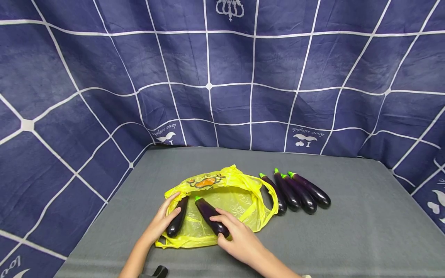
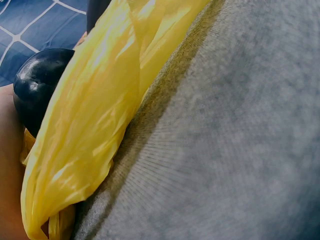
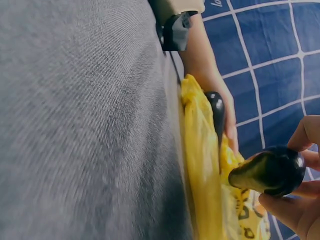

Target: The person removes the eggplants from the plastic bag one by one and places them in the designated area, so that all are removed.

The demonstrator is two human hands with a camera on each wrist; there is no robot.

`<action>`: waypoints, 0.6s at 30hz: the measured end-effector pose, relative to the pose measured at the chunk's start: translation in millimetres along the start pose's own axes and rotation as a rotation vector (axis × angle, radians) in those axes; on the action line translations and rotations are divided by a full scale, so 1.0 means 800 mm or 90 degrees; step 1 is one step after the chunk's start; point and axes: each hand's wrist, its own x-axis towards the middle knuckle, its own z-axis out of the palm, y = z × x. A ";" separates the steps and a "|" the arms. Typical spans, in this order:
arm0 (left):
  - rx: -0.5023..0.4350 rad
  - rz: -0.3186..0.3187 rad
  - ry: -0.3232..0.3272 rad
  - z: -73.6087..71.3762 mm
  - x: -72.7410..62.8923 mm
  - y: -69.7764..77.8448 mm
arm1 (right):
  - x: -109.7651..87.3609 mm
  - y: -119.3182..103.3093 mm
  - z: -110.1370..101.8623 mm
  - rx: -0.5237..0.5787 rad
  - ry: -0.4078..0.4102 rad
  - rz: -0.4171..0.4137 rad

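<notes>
A yellow plastic bag [image 1: 222,200] lies on its side with its mouth facing me. One dark purple eggplant [image 1: 176,222] rests inside its left part. My left hand [image 1: 163,218] holds the bag's left edge, thumb over the opening beside that eggplant. In my right hand [image 1: 238,235] is a second eggplant [image 1: 210,214], gripped near its rounded end, its green stem end pointing into the bag. The right wrist view shows fingers and thumb around this eggplant [image 3: 272,170]. In the left wrist view the bag [image 2: 100,110] hides most of the left hand.
Several more eggplants [image 1: 302,193] lie side by side on the grey table [image 1: 365,231], right of the bag. A handle [image 1: 260,193] of the bag loops near them. A blue checked cloth [image 1: 229,104] hangs behind and at the sides. A small black object [image 1: 160,271] sits at the front edge.
</notes>
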 end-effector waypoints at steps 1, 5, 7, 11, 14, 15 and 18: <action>0.000 0.002 0.000 0.000 0.000 0.000 | -0.003 0.001 -0.003 0.001 0.004 0.001; 0.000 0.009 0.001 0.000 -0.001 0.001 | -0.014 0.007 -0.018 -0.006 0.022 0.001; 0.000 0.009 -0.002 0.001 -0.001 0.002 | -0.018 0.012 -0.029 -0.014 0.030 0.003; 0.000 0.002 -0.007 0.002 0.001 0.003 | -0.022 0.027 -0.054 -0.020 0.048 -0.017; 0.003 -0.008 -0.004 0.000 0.002 0.001 | -0.021 0.039 -0.076 0.009 0.054 -0.035; 0.002 -0.011 -0.004 0.000 0.002 0.001 | -0.021 0.043 -0.083 0.013 0.056 -0.037; 0.008 -0.017 -0.003 -0.002 0.001 -0.001 | -0.021 0.053 -0.104 0.005 0.067 -0.035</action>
